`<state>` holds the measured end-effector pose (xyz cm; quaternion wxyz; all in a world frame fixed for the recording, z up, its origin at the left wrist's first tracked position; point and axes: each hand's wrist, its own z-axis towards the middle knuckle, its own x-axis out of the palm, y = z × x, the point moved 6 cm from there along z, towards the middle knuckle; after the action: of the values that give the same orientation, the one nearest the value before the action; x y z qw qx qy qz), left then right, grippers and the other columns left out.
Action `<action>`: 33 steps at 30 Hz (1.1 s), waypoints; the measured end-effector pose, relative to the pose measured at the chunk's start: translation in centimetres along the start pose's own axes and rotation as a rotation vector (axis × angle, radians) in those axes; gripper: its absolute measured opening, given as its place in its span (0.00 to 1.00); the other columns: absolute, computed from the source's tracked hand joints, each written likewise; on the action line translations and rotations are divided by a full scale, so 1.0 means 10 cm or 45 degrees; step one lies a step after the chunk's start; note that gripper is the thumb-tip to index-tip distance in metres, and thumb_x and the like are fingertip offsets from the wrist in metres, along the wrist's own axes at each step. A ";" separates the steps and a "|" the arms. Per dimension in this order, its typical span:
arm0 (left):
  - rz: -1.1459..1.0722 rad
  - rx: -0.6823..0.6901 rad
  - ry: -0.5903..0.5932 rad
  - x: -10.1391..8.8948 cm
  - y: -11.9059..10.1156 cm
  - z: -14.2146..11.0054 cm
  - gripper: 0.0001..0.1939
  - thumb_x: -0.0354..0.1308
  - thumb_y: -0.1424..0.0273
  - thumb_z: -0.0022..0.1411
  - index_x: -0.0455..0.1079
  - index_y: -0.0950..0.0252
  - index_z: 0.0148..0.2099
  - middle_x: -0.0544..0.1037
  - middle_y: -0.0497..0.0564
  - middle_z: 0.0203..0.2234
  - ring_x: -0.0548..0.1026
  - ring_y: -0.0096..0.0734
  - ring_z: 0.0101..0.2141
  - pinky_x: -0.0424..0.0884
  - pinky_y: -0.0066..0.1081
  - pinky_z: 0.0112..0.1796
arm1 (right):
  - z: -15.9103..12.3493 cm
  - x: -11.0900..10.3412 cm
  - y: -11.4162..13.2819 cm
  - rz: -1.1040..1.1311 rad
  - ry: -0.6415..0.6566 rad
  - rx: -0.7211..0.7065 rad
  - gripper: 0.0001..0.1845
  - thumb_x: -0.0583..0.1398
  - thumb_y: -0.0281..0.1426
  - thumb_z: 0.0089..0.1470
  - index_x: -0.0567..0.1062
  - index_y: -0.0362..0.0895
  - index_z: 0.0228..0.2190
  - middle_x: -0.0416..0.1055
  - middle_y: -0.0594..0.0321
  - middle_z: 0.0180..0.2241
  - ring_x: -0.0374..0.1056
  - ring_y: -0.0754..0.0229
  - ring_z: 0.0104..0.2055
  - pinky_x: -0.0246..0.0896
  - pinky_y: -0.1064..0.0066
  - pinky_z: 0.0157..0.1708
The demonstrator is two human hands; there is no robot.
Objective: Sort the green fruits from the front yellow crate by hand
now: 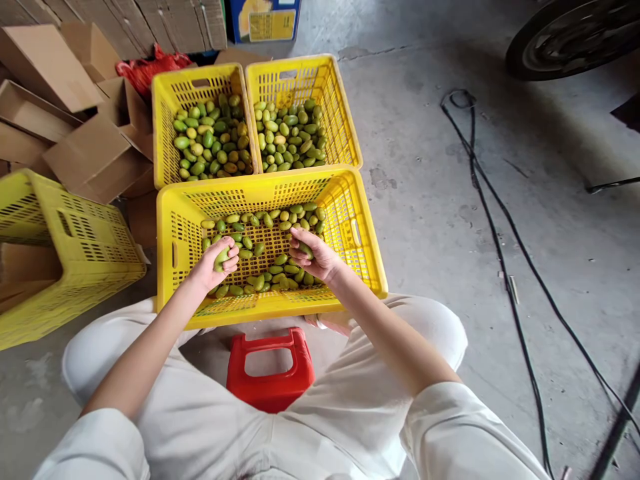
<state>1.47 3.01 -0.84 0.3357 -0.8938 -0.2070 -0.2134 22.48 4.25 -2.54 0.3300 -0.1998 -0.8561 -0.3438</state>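
Note:
A yellow plastic crate (pixel 173 200) stands on the floor right in front of me, with a thin layer of small green and yellowish fruits (pixel 260 248) on its bottom. My left hand (pixel 216 261) is inside the crate at its left, fingers closed around a green fruit (pixel 221 257). My right hand (pixel 313 253) is inside at the centre right, fingers curled over another green fruit (pixel 306 251). Both forearms reach in over the near rim.
Two more yellow crates (pixel 165 100) (pixel 336 87) with fruit piles stand side by side behind the near one. An overturned yellow crate (pixel 65 247) lies left, with cardboard boxes (pixel 75 127) behind. A red stool (pixel 270 373) sits between my knees. Black cables (pixel 500 220) cross the concrete floor right.

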 end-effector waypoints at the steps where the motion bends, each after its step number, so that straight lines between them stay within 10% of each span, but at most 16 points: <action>1: -0.001 -0.030 -0.027 -0.01 0.01 0.00 0.17 0.64 0.67 0.69 0.65 0.65 0.29 0.64 0.41 0.18 0.58 0.15 0.13 0.54 0.18 0.15 | 0.01 0.00 -0.03 -0.017 0.011 0.038 0.22 0.73 0.35 0.53 0.64 0.45 0.26 0.63 0.75 0.20 0.49 0.75 0.14 0.39 0.84 0.10; 8: -0.149 -0.108 -0.307 -0.12 0.01 0.01 0.27 0.36 0.64 0.79 0.71 0.68 0.35 0.70 0.50 0.18 0.62 0.23 0.13 0.58 0.23 0.14 | 0.06 -0.01 -0.10 0.055 0.044 0.156 0.22 0.52 0.40 0.73 0.71 0.44 0.29 0.67 0.66 0.19 0.56 0.68 0.14 0.51 0.78 0.12; 13: -0.162 0.016 -0.243 -0.09 -0.05 0.00 0.12 0.50 0.76 0.67 0.75 0.69 0.45 0.83 0.59 0.36 0.82 0.35 0.33 0.78 0.30 0.32 | 0.04 0.00 0.00 0.201 -0.053 0.019 0.07 0.57 0.27 0.66 0.76 0.44 0.41 0.79 0.62 0.33 0.76 0.62 0.34 0.75 0.74 0.34; 21: -0.023 0.106 0.196 0.05 -0.02 -0.02 0.17 0.74 0.74 0.52 0.66 0.63 0.30 0.67 0.41 0.18 0.68 0.21 0.19 0.69 0.23 0.24 | 0.03 0.01 -0.02 0.066 -0.019 -0.045 0.16 0.71 0.30 0.58 0.69 0.44 0.25 0.65 0.72 0.19 0.57 0.71 0.17 0.54 0.81 0.16; 28: -0.017 -0.061 -0.107 -0.05 0.06 0.06 0.25 0.58 0.54 0.73 0.65 0.64 0.27 0.67 0.46 0.17 0.67 0.24 0.18 0.68 0.24 0.22 | 0.05 0.00 -0.06 0.021 0.019 0.047 0.29 0.57 0.49 0.71 0.66 0.46 0.22 0.59 0.70 0.15 0.50 0.69 0.13 0.48 0.78 0.12; 33: -0.061 -0.105 -0.103 -0.08 0.07 0.05 0.17 0.53 0.61 0.73 0.74 0.68 0.38 0.79 0.56 0.30 0.81 0.39 0.31 0.81 0.38 0.33 | 0.00 0.09 0.03 0.108 0.038 -0.045 0.15 0.58 0.39 0.70 0.75 0.45 0.33 0.73 0.65 0.26 0.69 0.64 0.25 0.69 0.73 0.26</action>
<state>1.29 2.68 -1.90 0.2847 -0.9096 -0.2326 -0.1936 21.98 4.58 -1.80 0.3533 -0.2365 -0.8358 -0.3474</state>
